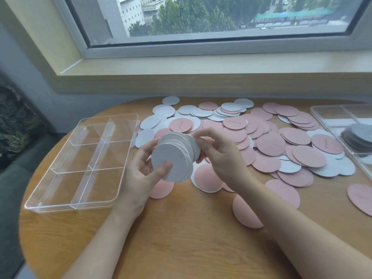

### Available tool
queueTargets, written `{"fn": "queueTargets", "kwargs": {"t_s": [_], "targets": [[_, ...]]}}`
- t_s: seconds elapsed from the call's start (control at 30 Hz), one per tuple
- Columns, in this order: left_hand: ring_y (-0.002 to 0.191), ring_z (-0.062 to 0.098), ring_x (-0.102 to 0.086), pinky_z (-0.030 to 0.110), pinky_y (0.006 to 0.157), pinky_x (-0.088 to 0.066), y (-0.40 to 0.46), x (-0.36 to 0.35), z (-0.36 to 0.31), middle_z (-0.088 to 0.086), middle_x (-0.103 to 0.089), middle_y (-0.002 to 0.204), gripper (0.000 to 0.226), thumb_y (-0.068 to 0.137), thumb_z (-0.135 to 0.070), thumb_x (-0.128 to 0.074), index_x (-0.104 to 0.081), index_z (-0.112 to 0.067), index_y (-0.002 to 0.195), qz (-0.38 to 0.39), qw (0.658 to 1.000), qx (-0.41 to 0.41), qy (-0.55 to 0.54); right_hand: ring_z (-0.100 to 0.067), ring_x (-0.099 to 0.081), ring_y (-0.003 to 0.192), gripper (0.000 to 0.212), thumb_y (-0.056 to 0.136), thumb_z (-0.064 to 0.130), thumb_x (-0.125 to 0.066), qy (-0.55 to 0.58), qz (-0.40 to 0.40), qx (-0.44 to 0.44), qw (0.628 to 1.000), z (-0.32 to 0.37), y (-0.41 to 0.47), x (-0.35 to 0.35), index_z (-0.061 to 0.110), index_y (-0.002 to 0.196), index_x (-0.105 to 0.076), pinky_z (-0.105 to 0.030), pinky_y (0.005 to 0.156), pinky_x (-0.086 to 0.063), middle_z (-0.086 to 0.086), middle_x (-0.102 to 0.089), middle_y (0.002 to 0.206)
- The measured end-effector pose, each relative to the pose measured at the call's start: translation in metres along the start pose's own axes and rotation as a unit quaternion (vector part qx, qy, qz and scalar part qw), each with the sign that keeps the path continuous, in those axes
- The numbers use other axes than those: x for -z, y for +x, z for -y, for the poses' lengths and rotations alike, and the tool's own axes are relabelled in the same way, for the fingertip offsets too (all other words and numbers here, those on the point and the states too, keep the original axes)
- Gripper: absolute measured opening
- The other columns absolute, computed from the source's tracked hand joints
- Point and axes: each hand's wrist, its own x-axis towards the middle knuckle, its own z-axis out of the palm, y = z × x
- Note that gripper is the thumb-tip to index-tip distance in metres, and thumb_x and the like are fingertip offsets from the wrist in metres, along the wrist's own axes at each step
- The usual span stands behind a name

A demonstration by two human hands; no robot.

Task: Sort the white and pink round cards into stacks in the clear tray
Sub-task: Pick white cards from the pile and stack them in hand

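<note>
A fanned stack of white round cards (173, 156) is held above the wooden table between both hands. My left hand (138, 174) grips the stack from below, thumb pressed on the front card. My right hand (219, 156) pinches the back cards at the stack's right edge. A clear tray (80, 204) with several compartments lies to the left of my hands, and nothing shows inside it. A loose heap of pink round cards (269, 146) and white round cards (161, 111) covers the table behind and to the right.
A second clear tray (330, 109) at the right edge holds a stack of white cards (360, 135). Single pink cards (245, 212) lie near my right forearm. A window sill runs behind the round table (181, 238). A dark sofa sits at the left.
</note>
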Motion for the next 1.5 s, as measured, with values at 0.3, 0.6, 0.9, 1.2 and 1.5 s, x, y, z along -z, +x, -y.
{"fn": "queueTargets", "kwargs": {"t_s": [0.3, 0.6, 0.9, 1.2, 1.5], "targets": [[0.121, 0.019, -0.064, 0.034, 0.098, -0.054, -0.003, -0.001, 0.004, -0.003, -0.068, 0.129, 0.069, 0.083, -0.030, -0.085, -0.054, -0.030, 0.144, 0.019, 0.991, -0.056, 0.122, -0.011, -0.064, 0.103, 0.050, 0.093, 0.043, -0.065, -0.065, 0.110, 0.016, 0.992, 0.006, -0.006, 0.000, 0.023, 0.137, -0.054, -0.026, 0.088, -0.054, 0.000, -0.067, 0.118], [0.129, 0.008, -0.052, 0.038, 0.104, -0.052, -0.028, -0.010, 0.005, -0.028, -0.051, 0.135, 0.075, 0.093, -0.031, -0.072, -0.034, -0.046, 0.156, 0.080, 0.961, -0.093, 0.248, -0.015, -0.045, 0.113, 0.093, 0.090, 0.018, -0.071, -0.267, 0.174, 0.066, 0.946, 0.007, -0.037, 0.001, 0.029, 0.158, -0.008, -0.030, 0.098, -0.042, -0.002, -0.039, 0.140], [0.144, 0.000, -0.027, 0.018, 0.116, -0.015, -0.038, -0.009, 0.016, -0.016, -0.030, 0.156, 0.072, 0.097, -0.057, -0.041, -0.010, -0.039, 0.159, 0.124, 0.851, -0.151, 0.487, -0.018, -0.033, 0.134, 0.083, 0.096, 0.050, -0.055, -0.429, 0.199, 0.105, 0.875, -0.010, -0.051, 0.000, 0.024, 0.158, -0.007, -0.041, 0.119, -0.020, 0.004, -0.041, 0.142], [0.135, 0.010, -0.035, 0.008, 0.110, -0.011, -0.041, -0.009, 0.015, -0.006, -0.036, 0.152, 0.069, 0.102, -0.049, -0.038, -0.015, -0.024, 0.162, 0.124, 0.837, -0.178, 0.501, -0.021, -0.037, 0.131, 0.089, 0.088, 0.067, -0.027, -0.459, 0.179, 0.127, 0.861, -0.015, -0.053, 0.000, 0.017, 0.159, -0.009, -0.047, 0.124, -0.009, 0.002, -0.046, 0.132], [0.118, 0.003, -0.058, 0.016, 0.096, -0.042, -0.039, 0.009, 0.003, -0.015, -0.063, 0.129, 0.062, 0.084, -0.040, -0.079, -0.056, -0.022, 0.139, 0.069, 0.916, -0.164, 0.360, -0.019, -0.036, 0.125, 0.083, 0.087, 0.051, -0.053, -0.339, 0.144, 0.148, 0.918, -0.016, -0.049, -0.012, 0.018, 0.155, -0.020, -0.033, 0.116, -0.023, -0.001, -0.049, 0.136]]}}
